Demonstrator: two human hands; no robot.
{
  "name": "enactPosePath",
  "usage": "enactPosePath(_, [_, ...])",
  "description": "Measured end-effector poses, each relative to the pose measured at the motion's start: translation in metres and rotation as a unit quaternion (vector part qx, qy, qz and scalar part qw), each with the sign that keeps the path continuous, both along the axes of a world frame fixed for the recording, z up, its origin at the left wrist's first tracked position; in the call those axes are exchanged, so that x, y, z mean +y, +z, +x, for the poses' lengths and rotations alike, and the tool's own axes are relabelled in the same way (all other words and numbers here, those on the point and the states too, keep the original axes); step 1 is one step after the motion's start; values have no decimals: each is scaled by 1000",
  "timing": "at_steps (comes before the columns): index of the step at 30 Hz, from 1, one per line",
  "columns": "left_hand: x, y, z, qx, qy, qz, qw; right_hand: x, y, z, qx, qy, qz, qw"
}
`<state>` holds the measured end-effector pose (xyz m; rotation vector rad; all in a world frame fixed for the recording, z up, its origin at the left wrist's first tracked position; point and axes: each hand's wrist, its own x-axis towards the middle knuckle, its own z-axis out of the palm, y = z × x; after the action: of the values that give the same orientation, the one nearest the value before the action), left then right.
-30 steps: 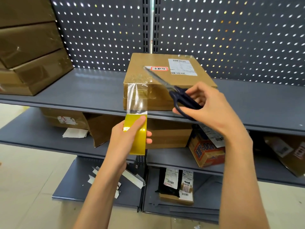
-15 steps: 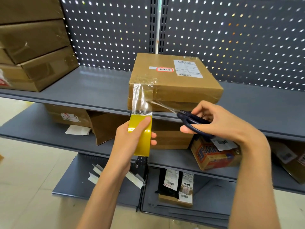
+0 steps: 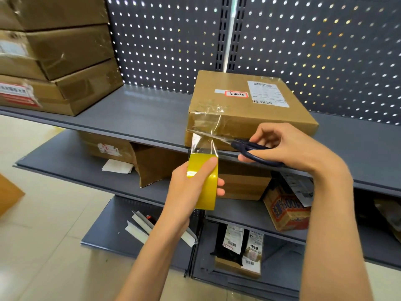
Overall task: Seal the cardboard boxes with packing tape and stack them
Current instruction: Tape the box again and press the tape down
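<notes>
Head cam: left hand (image 3: 191, 187) grips the yellow tape roll (image 3: 204, 181) just below the cardboard box (image 3: 249, 114); right hand (image 3: 288, 146) holds scissors (image 3: 249, 148) at the box's front, blades on the stretched tape strip (image 3: 204, 142).

A single wide-angle camera is sitting on the person's head, looking forward and down at a grey shelf (image 3: 134, 118) backed by a pegboard panel (image 3: 165, 40). It is viewing from close range: the left hand (image 3: 191, 187) and right hand (image 3: 288, 146) are filling the lower middle, forearms entering from the bottom edge. The lens is bending straight lines near the borders (the shelf edge is curving). No second view is sharing the scene.
</notes>
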<state>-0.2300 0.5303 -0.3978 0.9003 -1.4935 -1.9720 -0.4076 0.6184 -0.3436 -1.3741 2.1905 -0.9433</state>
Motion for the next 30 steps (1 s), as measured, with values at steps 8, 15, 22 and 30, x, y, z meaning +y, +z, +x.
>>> enactPosePath(8, [-2,1,3,-6,5,-5,1000,-1,-6,-2,14,-6,-26,1000])
enactPosePath(15, [2,-2,6,-7,4,-5,1000,3,-18,7,10,-24,-22,999])
enactPosePath(22, [7,17,13,60,5,-54,997,21,3,20,-2,-70,-211,975])
enactPosePath(30, [22,15,6,55,-51,-58,995,64,10,-13,58,-344,-315,883])
